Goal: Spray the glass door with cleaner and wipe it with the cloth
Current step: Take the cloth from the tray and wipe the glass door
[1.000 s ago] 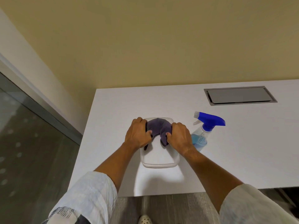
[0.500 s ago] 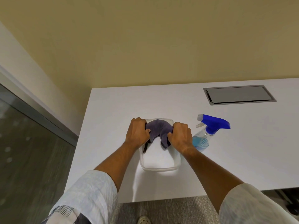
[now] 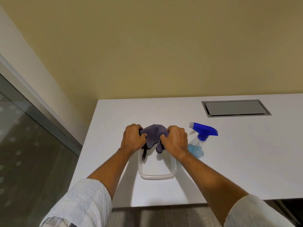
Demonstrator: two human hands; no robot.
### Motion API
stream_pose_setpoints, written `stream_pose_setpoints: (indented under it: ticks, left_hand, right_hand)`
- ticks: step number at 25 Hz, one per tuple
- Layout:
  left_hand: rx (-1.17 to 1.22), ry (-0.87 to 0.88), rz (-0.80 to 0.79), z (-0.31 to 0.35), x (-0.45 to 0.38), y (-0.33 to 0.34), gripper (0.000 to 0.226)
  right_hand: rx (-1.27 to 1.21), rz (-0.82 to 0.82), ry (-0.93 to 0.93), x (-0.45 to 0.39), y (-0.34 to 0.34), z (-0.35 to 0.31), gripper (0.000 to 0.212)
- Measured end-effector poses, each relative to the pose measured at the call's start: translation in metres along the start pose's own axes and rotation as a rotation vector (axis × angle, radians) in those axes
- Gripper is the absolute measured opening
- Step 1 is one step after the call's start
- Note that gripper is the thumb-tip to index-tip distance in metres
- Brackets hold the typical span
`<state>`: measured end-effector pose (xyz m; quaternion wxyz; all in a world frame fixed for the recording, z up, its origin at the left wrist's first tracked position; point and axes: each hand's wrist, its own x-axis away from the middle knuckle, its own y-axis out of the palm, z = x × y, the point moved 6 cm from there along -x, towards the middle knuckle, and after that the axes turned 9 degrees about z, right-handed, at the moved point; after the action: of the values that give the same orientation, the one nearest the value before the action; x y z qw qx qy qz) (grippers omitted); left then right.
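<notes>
The task looked to be at its very start, or else between rounds; nothing visible settled which. Both hands were over a clear plastic container (image 3: 157, 175) on the white bench (image 3: 246, 161). The left hand (image 3: 133, 139) and the right hand (image 3: 175, 139) each had a clenched grip on an end of the purple-grey cloth (image 3: 153, 134), fingers curled around it, so that the cloth bunched up between them above the far end of the container, with two short ends hanging down toward its floor. Whether the cloth was being wrung, folded or merely lifted out could not be told. The spray bottle (image 3: 199, 141), with a blue trigger head and blue liquid low in its clear body, stood untouched on the bench just beside the right wrist. The glass door (image 3: 24, 145) lay off to the left, well apart from the hands, and neither hand was near it; its surface showed pale spots, though whether these were marks, spray or reflections was unclear. By this reading, spraying the glass and wiping it both remained to be done.
</notes>
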<state>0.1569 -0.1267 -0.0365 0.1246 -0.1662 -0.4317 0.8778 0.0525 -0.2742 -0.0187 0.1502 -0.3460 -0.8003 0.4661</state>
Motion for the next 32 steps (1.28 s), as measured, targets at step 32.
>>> stream_pose_setpoints:
  ticks: [32]
  left_hand:
    - [0.275, 0.164, 0.252, 0.122, -0.001, -0.167, 0.023]
  right_hand:
    - [-0.276, -0.191, -0.367, -0.024, -0.188, -0.117, 0.009]
